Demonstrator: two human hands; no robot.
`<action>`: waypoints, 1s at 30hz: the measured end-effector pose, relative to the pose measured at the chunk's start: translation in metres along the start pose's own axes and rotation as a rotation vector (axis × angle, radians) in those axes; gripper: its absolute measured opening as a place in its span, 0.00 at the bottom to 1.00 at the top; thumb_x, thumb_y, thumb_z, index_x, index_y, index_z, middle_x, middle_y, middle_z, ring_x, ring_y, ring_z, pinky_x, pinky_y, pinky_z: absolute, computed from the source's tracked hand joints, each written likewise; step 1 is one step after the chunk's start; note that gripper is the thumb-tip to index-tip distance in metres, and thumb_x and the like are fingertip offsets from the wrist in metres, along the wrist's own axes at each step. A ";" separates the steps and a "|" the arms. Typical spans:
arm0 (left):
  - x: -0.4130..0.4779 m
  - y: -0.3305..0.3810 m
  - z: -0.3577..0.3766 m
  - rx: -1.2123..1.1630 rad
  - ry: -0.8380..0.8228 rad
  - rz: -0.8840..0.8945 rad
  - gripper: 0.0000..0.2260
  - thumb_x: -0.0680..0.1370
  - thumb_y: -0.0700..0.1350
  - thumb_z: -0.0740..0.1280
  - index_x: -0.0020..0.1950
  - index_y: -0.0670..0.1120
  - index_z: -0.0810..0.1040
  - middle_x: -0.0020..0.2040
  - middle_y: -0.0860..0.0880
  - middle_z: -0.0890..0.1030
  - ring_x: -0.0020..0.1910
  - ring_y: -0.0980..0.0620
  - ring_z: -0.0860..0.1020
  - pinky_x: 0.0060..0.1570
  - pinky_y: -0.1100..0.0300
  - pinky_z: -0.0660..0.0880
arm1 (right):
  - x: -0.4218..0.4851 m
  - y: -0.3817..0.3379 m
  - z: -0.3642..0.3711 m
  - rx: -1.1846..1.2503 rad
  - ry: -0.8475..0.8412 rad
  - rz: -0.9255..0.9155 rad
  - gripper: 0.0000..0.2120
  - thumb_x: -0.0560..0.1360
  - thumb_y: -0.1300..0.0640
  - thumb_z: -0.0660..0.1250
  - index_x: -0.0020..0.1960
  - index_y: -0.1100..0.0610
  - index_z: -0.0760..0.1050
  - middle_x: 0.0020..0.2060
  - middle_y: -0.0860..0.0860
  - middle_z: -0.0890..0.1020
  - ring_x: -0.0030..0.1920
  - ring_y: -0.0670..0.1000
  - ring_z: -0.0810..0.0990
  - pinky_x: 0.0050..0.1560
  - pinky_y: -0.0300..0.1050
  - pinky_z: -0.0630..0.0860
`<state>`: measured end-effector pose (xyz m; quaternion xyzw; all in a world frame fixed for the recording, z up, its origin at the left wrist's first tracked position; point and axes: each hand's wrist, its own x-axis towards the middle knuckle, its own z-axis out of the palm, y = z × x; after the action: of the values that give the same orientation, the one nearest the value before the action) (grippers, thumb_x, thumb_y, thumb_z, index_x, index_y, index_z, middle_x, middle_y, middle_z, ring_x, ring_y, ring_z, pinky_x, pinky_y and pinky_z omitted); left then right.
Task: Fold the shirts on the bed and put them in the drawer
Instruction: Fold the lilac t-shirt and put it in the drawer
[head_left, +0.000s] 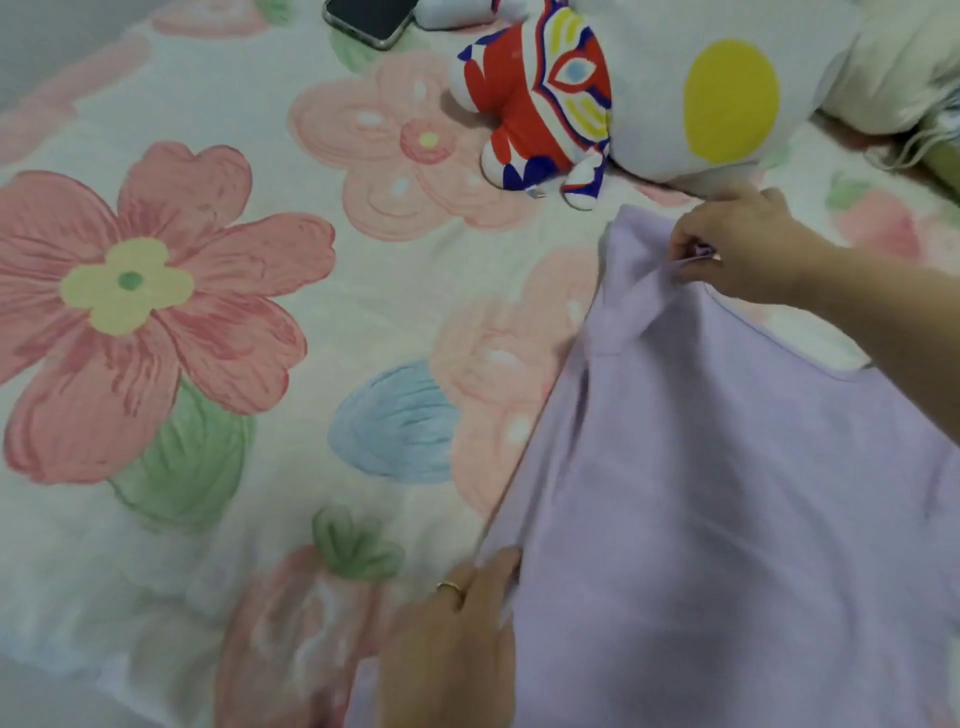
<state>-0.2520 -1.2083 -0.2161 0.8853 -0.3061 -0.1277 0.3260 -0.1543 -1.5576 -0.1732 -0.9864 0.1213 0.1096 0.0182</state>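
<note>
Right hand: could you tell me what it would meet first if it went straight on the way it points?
Probably the foot of the red-and-blue soft toy, beyond the lilac shirt; depth is unclear.

Both hands, right hand (737, 249) and left hand (457, 639), grip the lilac shirt (727, 493) on the floral bed (208, 260)

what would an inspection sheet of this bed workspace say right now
surface: white quilted bed cover with pink flower print, shirt spread on its right side
job's things: lilac fabric shirt, lying creased; drawer not in view
clutter: dark smartphone, red, white and blue plush toy, white cushion with yellow spot, cream fabric bundle, all at the far edge
hands: right hand pinches the shirt's far corner; left hand touches its near edge, grip hidden
cables: thin white cords at right edge, kind unclear
surroundings: nothing seen
</note>
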 end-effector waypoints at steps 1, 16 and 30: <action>-0.005 0.007 0.004 0.048 -0.067 0.021 0.18 0.64 0.47 0.57 0.46 0.57 0.82 0.30 0.51 0.82 0.20 0.52 0.75 0.15 0.63 0.67 | -0.013 0.011 0.002 -0.037 0.033 0.006 0.06 0.71 0.62 0.72 0.47 0.61 0.79 0.44 0.56 0.80 0.61 0.60 0.68 0.58 0.56 0.61; -0.020 0.028 0.032 0.169 -0.247 0.037 0.18 0.75 0.52 0.56 0.55 0.49 0.83 0.45 0.47 0.82 0.44 0.47 0.82 0.39 0.60 0.78 | -0.085 -0.018 0.062 0.089 0.168 0.348 0.15 0.74 0.62 0.64 0.60 0.65 0.73 0.61 0.65 0.72 0.61 0.65 0.69 0.58 0.57 0.68; -0.030 -0.019 0.075 0.358 -0.239 0.143 0.28 0.72 0.56 0.57 0.70 0.46 0.71 0.72 0.43 0.69 0.70 0.41 0.68 0.67 0.48 0.57 | -0.135 -0.022 0.098 0.169 0.219 0.513 0.28 0.76 0.55 0.48 0.71 0.72 0.60 0.72 0.69 0.61 0.74 0.68 0.55 0.73 0.61 0.53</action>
<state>-0.2989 -1.2152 -0.2839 0.8837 -0.4221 -0.1518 0.1334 -0.2975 -1.4985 -0.2391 -0.9245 0.3766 -0.0069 0.0587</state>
